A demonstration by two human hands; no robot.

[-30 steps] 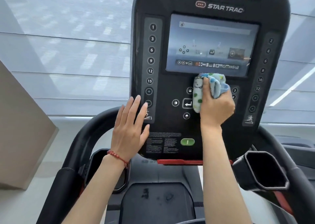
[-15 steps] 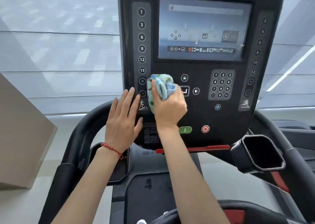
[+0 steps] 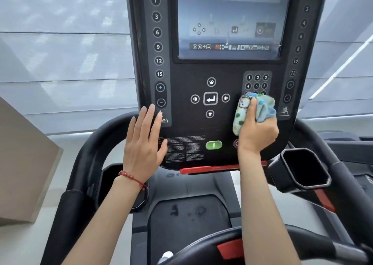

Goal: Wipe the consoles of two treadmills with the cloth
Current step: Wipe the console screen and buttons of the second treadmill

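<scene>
Wiping console [image 3: 222, 123] below keypad [image 3: 256, 82]: right hand [image 3: 257, 132] grip bunched round cloth [image 3: 254, 111], left hand [image 3: 144, 143] flat, bracing; best pressing lightly, avoiding green button [image 3: 214, 145]

Plastic console, terry cloth, padded rails

The treadmill console [image 3: 222, 123] is matt black plastic around a glossy screen [image 3: 232, 22] that catches reflections. The cloth [image 3: 260, 109] looks soft and nubby, like terry towel. The handrail [image 3: 88, 155] has a dull, slightly grainy foam-like cover; the cup holder [image 3: 302, 167] rim shows a smooth sheen.
</scene>
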